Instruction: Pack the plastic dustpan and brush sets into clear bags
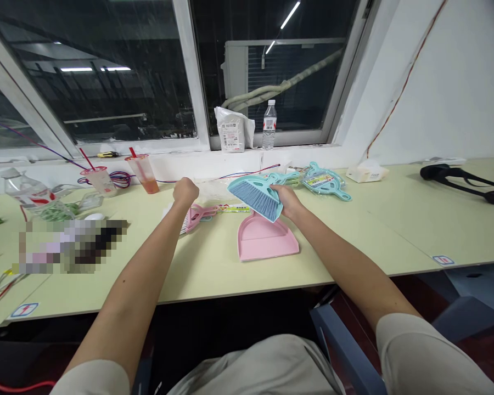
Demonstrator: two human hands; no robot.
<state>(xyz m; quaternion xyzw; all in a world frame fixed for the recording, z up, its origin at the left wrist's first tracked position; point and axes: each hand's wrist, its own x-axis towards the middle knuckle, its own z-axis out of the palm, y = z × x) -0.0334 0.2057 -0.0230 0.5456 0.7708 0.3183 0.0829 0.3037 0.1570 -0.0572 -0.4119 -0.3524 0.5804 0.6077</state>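
Note:
My right hand [288, 201] grips a small teal brush [257, 195] with blue-grey bristles, held tilted above the table. Just below the brush, a pink dustpan [267, 238] lies on the pale yellow-green table [214, 274]. My left hand [185, 192] is raised with its fingers curled; whatever it may hold is hidden behind it. Beneath and to the right of that hand is a pink brush [195, 216] lying near a yellow-green label [234, 208]. A wrapped teal dustpan set [325, 181] rests behind my right hand.
Two drink cups [143, 174] with red straws and a lying plastic bottle [27, 189] occupy the left side. A tissue pack [367, 171] and a black strapped object [465, 181] are at right. An upright water bottle [269, 127] stands on the sill.

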